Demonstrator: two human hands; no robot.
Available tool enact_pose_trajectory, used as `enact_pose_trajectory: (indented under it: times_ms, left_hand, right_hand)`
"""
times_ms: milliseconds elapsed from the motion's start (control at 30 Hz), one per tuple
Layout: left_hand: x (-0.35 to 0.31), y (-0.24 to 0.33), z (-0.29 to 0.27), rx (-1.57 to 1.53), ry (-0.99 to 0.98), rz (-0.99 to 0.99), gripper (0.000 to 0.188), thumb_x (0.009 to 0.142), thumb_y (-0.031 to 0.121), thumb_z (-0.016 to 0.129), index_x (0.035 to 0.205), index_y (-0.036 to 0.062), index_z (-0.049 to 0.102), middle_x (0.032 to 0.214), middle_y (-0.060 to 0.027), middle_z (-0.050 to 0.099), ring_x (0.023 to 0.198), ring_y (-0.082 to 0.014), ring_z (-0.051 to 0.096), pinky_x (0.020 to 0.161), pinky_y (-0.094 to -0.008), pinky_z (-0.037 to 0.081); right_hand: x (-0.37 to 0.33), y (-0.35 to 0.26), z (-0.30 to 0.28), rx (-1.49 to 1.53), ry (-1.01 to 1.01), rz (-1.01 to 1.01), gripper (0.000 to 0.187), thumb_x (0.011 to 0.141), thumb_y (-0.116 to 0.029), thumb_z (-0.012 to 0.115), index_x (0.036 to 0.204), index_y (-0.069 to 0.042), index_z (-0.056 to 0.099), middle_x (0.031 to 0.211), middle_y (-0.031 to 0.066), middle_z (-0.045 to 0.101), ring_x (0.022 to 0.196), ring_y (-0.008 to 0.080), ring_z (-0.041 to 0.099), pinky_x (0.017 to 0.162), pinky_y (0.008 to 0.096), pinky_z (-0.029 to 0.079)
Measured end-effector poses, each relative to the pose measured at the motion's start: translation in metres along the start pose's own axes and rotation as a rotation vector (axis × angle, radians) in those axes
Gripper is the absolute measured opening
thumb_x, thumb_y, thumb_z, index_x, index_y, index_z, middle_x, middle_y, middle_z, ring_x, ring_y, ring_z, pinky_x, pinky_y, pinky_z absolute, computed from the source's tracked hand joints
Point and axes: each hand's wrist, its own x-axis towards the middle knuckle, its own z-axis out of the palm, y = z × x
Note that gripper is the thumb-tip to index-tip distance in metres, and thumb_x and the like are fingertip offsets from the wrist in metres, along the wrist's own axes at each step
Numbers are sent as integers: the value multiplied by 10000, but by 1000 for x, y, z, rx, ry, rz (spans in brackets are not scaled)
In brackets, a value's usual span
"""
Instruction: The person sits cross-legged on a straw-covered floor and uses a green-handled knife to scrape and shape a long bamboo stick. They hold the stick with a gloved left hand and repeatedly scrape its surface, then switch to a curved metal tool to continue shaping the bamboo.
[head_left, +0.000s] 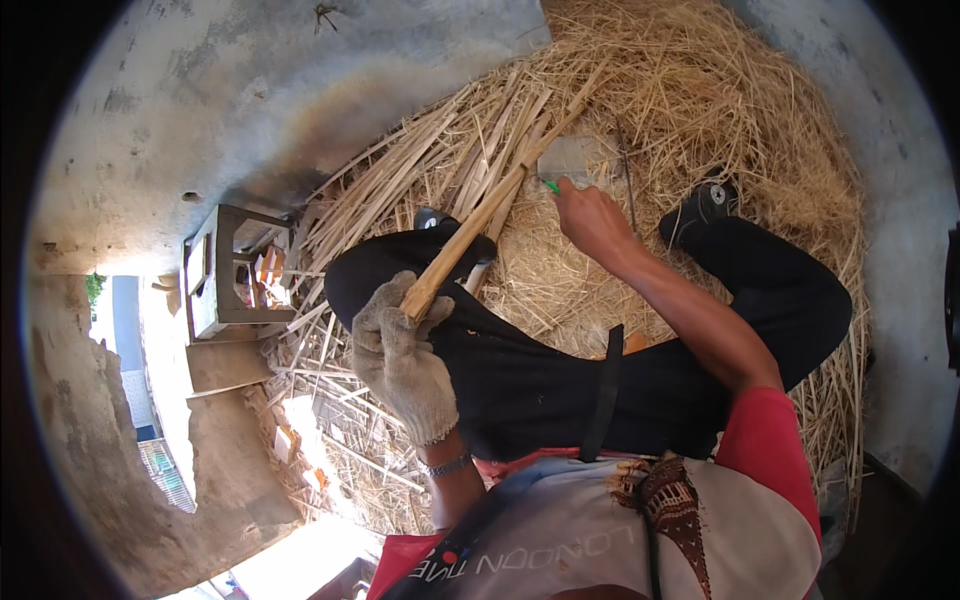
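Observation:
My left hand [395, 350], in a grey knitted work glove, is closed around the near end of a long split bamboo or wooden strip [475, 228]. The strip slants away over my left leg toward the straw, and a dark notch or joint shows partway along it. My bare right hand [592, 222] is closed on a small tool with a green part [551, 187] at its tip, close beside the strip's right side. The fingers hide most of this tool, so its kind is unclear. Below the right hand, pale shavings and straw lie between my legs.
A heap of loose straw-like shavings [720, 90] fills the far right. Several long strips [400, 170] lie at the far left, near a grey block [575, 158]. A small open cabinet [225, 275] stands against the left wall. Concrete walls [890, 200] enclose the space.

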Motion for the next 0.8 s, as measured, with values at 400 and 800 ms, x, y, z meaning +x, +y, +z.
enact_pose_trajectory:
  times_ms: [400,800]
  left_hand:
    - [4,8,5,148,-27,8,341,1053,214,561,1247,-66,582,1219,-233,649,860,-292,734,780,-395,651]
    - [9,13,6,193,-105,38,505,870,244,811,1183,-94,602,1182,-216,660,913,-300,727,770,-387,656]
  right_hand:
    - [10,21,11,145,5,77,146,1017,-159,571,1036,-15,557,578,205,607,530,366,654,490,501,483]
    - [17,79,35,29,62,114,220,1048,-229,524,1084,-14,552,586,211,606,512,408,618,499,525,474]
